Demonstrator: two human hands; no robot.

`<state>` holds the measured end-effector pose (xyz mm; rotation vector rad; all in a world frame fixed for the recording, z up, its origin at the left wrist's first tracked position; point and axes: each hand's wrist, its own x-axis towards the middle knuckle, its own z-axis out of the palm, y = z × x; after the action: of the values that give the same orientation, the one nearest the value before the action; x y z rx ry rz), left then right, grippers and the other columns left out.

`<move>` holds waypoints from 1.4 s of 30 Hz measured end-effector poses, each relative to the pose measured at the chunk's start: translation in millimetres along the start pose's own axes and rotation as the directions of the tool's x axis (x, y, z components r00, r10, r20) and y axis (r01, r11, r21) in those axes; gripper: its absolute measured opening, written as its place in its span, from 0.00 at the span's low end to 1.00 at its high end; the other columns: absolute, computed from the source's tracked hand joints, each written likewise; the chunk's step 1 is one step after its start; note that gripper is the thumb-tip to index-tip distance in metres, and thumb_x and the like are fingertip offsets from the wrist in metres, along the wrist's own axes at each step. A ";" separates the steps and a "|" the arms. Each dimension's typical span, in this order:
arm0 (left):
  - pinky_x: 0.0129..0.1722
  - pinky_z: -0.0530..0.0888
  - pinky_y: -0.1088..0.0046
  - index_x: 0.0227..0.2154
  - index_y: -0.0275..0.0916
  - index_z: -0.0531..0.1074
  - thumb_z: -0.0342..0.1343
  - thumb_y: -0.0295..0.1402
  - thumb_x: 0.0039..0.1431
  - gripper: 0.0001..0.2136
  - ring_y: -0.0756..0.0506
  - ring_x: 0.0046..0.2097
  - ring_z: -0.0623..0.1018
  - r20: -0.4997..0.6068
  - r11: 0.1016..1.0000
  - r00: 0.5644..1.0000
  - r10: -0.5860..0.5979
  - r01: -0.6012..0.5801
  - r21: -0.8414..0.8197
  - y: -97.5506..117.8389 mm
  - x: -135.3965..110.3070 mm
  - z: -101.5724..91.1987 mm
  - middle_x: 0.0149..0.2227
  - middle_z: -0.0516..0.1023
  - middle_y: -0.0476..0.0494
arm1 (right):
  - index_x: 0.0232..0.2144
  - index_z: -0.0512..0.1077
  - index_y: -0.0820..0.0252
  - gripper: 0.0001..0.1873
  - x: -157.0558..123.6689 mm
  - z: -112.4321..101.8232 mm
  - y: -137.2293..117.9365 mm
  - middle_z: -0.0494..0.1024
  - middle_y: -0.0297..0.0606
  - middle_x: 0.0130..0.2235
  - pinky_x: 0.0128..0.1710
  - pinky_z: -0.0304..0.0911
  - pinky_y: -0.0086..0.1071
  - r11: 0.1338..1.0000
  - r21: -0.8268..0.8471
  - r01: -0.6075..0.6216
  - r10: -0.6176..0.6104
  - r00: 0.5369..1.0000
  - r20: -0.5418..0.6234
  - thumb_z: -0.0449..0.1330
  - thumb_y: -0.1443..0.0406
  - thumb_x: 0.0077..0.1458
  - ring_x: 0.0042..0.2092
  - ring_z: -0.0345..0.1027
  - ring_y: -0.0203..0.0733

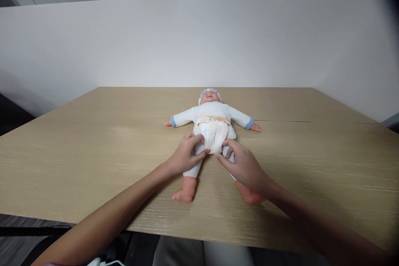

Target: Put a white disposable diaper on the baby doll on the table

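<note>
A baby doll (209, 110) in a white suit with blue cuffs and a white headband lies on its back, arms spread and feet toward me. Around its hips sits a white diaper (214, 132) with an orange patterned band at the waist. My left hand (188, 151) curls at the diaper's left leg edge, thumb and fingers on it near the crotch. At the right leg edge, my right hand (238, 160) is bent the same way, its thumb by the diaper's lower end. The doll's right-side leg is partly hidden behind my right hand.
The doll rests on a wooden table (109, 153) with a seam running across it. A white partition (174, 41) stands along the back and sides. My lap shows below the table's front edge.
</note>
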<state>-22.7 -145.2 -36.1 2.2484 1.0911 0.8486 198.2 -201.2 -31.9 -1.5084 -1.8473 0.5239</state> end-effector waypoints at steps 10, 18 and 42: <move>0.35 0.65 0.73 0.37 0.43 0.60 0.70 0.42 0.55 0.22 0.50 0.33 0.68 -0.006 0.784 0.971 -0.237 0.188 -0.592 -4.9 5.1 5.7 0.33 0.70 0.54 | 0.43 0.65 0.52 0.17 5.1 -9.7 12.2 0.80 0.30 0.36 0.31 0.60 0.33 0.975 0.197 -0.104 0.116 0.992 -0.049 0.66 0.53 0.59 0.27 0.65 0.37; 0.41 0.70 0.70 0.43 0.39 0.76 0.70 0.46 0.56 0.19 0.44 0.41 0.77 -0.014 0.846 0.950 -0.312 0.271 -0.459 -0.5 -2.3 0.3 0.41 0.80 0.45 | 0.37 0.77 0.51 0.13 8.0 -20.3 14.4 0.85 0.32 0.35 0.35 0.63 0.36 0.992 0.058 -0.115 0.117 0.993 -0.029 0.66 0.50 0.60 0.31 0.74 0.44; 0.34 0.69 0.71 0.36 0.37 0.79 0.69 0.50 0.55 0.19 0.45 0.35 0.77 0.011 0.797 0.937 -0.349 0.303 -0.522 7.9 0.5 -16.8 0.32 0.81 0.46 | 0.37 0.82 0.53 0.13 2.3 -13.1 16.2 0.78 0.38 0.39 0.42 0.67 0.41 0.999 0.008 0.041 -0.040 0.986 -0.163 0.64 0.52 0.62 0.38 0.71 0.46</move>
<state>-30.5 -146.5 -19.3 1.5348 1.0875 0.9576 218.5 -196.4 -33.4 -1.4582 -1.7421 0.3796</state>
